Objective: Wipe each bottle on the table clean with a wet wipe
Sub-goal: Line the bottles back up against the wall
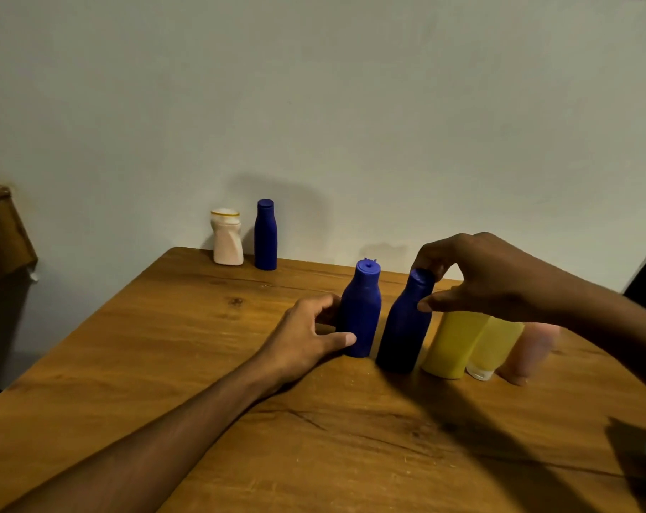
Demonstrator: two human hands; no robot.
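On the wooden table (166,364), my left hand (306,338) gripped one blue bottle (360,312); my right hand (491,275) pinched the tilted bottle (406,327) beside it, which could topple.

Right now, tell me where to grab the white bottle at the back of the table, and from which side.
Probably grip the white bottle round its narrower waist, just under the wide cap. Come from the front or its left: the tall blue bottle stands close on its right and the wall is right behind, leaving fingers little room there.
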